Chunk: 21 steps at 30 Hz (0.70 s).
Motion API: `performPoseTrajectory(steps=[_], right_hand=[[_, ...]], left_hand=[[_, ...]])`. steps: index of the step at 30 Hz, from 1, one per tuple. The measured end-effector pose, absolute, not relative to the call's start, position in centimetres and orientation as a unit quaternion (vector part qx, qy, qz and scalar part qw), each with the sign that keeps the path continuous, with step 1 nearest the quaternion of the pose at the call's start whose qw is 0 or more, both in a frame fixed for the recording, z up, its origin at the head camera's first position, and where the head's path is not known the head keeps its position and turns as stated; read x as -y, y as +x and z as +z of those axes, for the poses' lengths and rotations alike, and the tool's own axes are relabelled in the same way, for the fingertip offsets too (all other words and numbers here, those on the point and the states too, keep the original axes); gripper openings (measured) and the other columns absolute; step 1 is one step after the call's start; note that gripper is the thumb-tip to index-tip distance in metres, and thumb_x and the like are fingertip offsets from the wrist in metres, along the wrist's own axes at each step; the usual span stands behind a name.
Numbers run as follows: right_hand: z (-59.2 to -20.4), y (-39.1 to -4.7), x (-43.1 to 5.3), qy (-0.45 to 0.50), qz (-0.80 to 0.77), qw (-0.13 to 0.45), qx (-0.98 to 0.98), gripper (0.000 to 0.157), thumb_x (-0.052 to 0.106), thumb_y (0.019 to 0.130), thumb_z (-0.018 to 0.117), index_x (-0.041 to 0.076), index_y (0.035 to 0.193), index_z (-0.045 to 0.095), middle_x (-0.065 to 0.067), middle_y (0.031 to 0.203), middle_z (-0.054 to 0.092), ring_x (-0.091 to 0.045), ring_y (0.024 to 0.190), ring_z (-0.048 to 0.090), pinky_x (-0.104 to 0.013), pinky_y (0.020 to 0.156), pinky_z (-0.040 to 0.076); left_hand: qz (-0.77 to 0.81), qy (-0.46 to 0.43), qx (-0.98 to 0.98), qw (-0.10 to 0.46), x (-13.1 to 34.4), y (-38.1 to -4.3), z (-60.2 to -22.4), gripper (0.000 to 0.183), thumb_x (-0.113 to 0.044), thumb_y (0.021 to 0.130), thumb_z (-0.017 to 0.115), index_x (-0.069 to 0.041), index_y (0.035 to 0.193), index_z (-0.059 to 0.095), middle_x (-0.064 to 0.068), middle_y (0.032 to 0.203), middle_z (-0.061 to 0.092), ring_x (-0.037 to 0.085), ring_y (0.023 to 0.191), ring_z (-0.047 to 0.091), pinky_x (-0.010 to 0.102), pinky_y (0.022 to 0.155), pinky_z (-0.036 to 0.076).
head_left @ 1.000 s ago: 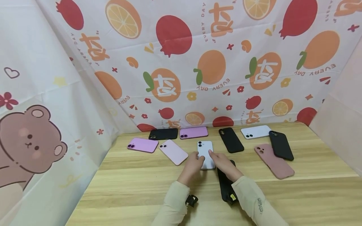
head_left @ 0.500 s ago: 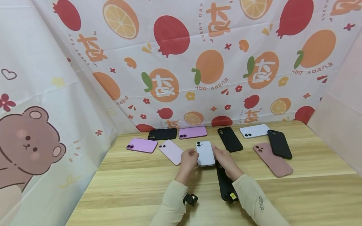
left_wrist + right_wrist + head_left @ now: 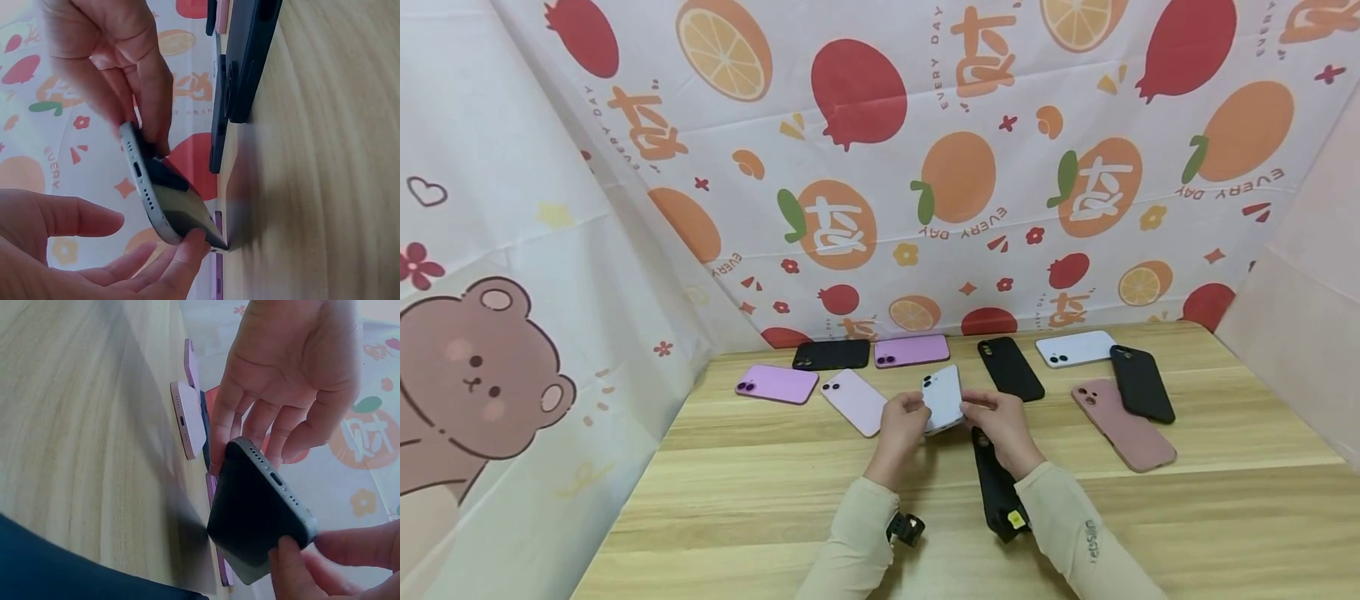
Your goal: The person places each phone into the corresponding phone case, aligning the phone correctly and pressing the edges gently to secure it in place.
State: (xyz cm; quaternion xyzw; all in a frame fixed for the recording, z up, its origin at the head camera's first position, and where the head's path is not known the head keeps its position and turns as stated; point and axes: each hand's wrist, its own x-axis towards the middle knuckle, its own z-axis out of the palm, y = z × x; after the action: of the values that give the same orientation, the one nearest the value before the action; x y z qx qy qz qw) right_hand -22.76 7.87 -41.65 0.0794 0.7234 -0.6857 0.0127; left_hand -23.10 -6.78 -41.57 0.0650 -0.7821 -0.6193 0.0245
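A white phone is tilted above the table in the head view, its bottom edge toward me. My right hand pinches its right side between thumb and fingers, as the right wrist view shows at the phone's corner. On the other side, my left hand supports the edge with loosely extended fingertips; its thumb stands off the phone in the left wrist view. The dark screen faces down. Beneath my right wrist lies a black phone or case, partly covered by the forearm.
A pale pink phone lies left of my hands, two purple phones and a black one behind it. Further right are a black phone, a white phone, and a rose phone under another black one.
The white phone has risen from lying flat and now tilts, its right side higher. My left thumb has come off its back; my right hand has changed to a pinch at its right edge.
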Motion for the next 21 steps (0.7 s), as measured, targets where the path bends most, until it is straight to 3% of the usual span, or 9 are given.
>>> performPoseTrajectory(steps=[5,10,15,21], right_hand=[[-41.75,-22.69,-7.87,0.085,-0.688,0.032,-0.719,0.034,0.009,0.088,0.068,-0.006,0.118,0.063,-0.012,0.098,0.07,-0.014,0.083,0.064,-0.038,0.078,0.049],[-41.87,-22.77,-7.72,0.084,-0.717,0.042,-0.691,0.037,0.006,0.089,0.067,-0.011,0.12,0.059,-0.019,0.107,0.067,-0.015,0.086,0.065,-0.039,0.084,0.052],[-41.84,-22.92,-7.58,0.09,-0.755,0.03,-0.649,0.036,-0.003,0.088,0.065,-0.015,0.121,0.057,-0.026,0.114,0.062,-0.012,0.08,0.067,-0.03,0.076,0.055],[-41.64,-22.98,-7.85,0.091,-0.757,0.03,-0.647,0.037,-0.002,0.089,0.064,-0.011,0.124,0.057,-0.026,0.122,0.06,-0.007,0.08,0.065,-0.024,0.074,0.055]], left_hand=[[-0.61,0.057,0.79,0.031,6.59,-23.08,-41.68,0.041,0.009,0.077,0.054,0.013,0.117,0.058,0.025,0.11,0.062,0.031,0.101,0.059,0.034,0.079,0.051],[-0.6,0.046,0.798,0.036,6.54,-23.1,-41.72,0.042,0.01,0.076,0.055,0.013,0.118,0.057,0.025,0.11,0.062,0.033,0.1,0.061,0.035,0.08,0.052],[-0.596,0.044,0.801,0.034,6.41,-22.99,-41.65,0.044,0.011,0.075,0.056,0.011,0.118,0.057,0.025,0.111,0.061,0.032,0.095,0.062,0.034,0.076,0.052],[-0.616,0.073,0.783,0.044,6.69,-23.13,-41.27,0.048,0.01,0.075,0.055,0.009,0.122,0.056,0.024,0.118,0.057,0.024,0.087,0.058,0.027,0.066,0.049]])
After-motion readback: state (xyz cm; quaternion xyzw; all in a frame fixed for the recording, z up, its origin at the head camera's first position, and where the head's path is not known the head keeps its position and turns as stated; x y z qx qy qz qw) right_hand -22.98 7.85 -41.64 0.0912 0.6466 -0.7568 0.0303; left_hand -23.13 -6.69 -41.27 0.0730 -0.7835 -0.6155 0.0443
